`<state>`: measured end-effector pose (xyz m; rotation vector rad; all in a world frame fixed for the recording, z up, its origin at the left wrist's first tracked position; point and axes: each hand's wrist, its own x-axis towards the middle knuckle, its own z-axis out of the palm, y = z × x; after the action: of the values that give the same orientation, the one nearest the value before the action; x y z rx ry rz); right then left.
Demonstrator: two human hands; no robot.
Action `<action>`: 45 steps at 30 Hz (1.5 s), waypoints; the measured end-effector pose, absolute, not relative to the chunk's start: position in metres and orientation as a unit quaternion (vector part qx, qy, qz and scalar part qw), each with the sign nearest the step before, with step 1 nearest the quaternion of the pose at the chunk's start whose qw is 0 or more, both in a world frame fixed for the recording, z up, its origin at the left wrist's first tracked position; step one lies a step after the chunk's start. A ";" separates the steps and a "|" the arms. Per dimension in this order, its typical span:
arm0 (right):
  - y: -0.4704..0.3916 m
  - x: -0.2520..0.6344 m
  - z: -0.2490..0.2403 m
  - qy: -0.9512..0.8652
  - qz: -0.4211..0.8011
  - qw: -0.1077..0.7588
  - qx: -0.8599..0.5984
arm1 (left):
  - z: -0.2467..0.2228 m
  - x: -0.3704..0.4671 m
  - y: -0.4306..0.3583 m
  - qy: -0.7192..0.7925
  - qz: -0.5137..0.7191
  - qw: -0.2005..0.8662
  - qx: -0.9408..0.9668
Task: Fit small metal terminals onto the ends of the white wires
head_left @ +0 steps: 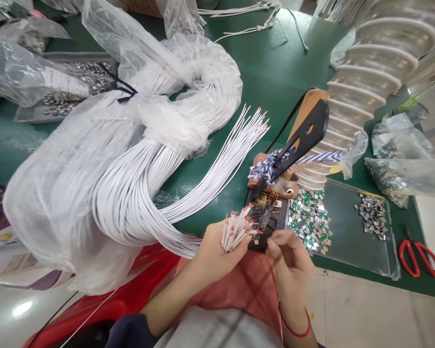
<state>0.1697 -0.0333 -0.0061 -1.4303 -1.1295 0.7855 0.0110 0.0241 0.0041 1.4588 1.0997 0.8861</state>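
Left hand [217, 251] is gripping white wires [232, 238] left of the black base [282, 218], their red ends [233, 214] leaning toward it; right hand [292, 256] is bending nearer, its grip I cannot tell.

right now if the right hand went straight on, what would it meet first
The right hand would likely meet the dark base first, just ahead of it; depth is unclear, and the white wires in the left hand are close.
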 end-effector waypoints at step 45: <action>-0.027 0.164 -0.006 -0.501 0.391 0.523 -0.567 | 0.000 0.017 0.020 0.455 0.406 0.568 0.552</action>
<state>0.1645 -0.0271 -0.0060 -1.3579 -1.2004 0.9364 0.0173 0.0203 0.0000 1.2973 1.0687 0.9538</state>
